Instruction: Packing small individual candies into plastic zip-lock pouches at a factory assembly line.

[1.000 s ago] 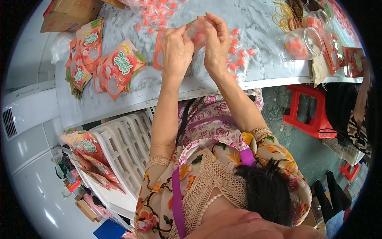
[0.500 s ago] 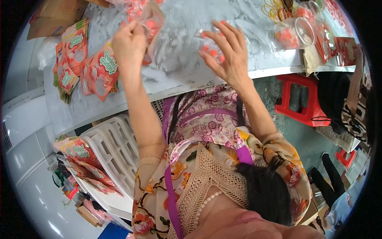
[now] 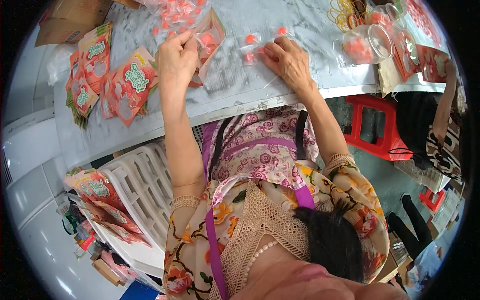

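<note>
My left hand (image 3: 177, 56) is closed on the edge of a pink candy pouch (image 3: 214, 40), which stands tilted with its mouth partly open. Red-pink candy shows through its front. At the right, my right hand (image 3: 292, 64) rests low over the table, its fingertips bent down onto a small clear-wrapped candy (image 3: 262, 50). Similar wrapped candies (image 3: 250, 39) lie just left of these fingers, and another wrapped candy (image 3: 282, 31) lies beyond them. Beyond my left hand spreads a pile of wrapped candies (image 3: 175, 11). The right fingertips are partly hidden by the hand's back.
Flat pouches (image 3: 134, 82) are heaped on the left of the table, near a cardboard box (image 3: 75, 22). To the right lie a clear jar of candies (image 3: 360, 46) and yellow rubber bands (image 3: 342, 12). White crates (image 3: 142, 185) and a red stool (image 3: 372, 127) stand below the edge. Another person's arm shows far right.
My right hand has come down and its spread fingers have closed onto the candies, which now lie spread apart on the table. My left hand and the pouch have shifted slightly right.
</note>
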`<state>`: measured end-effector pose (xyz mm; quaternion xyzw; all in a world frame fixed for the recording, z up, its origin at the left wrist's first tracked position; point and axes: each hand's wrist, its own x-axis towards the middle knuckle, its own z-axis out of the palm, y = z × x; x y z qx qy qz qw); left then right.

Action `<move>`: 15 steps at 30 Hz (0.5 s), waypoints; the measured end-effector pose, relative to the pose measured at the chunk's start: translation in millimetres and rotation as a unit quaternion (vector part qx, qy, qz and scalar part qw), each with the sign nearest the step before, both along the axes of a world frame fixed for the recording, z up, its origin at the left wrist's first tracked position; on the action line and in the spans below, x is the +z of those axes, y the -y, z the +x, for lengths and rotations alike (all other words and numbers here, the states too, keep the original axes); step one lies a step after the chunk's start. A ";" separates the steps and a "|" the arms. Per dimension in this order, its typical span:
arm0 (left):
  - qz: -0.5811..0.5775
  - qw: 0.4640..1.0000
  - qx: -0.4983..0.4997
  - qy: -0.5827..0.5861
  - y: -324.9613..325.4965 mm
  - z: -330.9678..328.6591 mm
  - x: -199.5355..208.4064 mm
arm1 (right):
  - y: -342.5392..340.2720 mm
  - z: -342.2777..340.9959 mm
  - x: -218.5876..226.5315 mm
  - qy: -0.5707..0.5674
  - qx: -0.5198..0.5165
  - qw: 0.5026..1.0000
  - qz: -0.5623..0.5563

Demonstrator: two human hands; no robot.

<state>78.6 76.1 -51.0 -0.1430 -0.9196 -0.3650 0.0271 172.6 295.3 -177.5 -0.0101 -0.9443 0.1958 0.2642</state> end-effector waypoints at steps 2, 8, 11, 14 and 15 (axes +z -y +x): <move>0.005 1.000 -0.005 -0.008 -2.1 2.6 -1.1 | -2.6 -2.2 -5.4 -0.006 0.009 1.000 -0.011; 0.040 0.999 -0.016 0.012 -13.4 9.2 -12.1 | -5.3 -4.8 4.2 -0.073 0.005 0.969 -0.236; 0.035 0.998 -0.046 -0.037 -18.6 9.7 -15.9 | -1.3 -5.5 53.7 -0.062 -0.038 0.936 -0.345; 0.024 0.998 -0.050 -0.007 -26.2 13.1 -11.0 | 5.7 -17.8 87.1 -0.037 0.042 0.910 -0.410; 0.014 0.998 -0.047 0.034 -27.9 13.9 -9.7 | 10.8 -22.0 97.5 -0.037 0.041 0.910 -0.411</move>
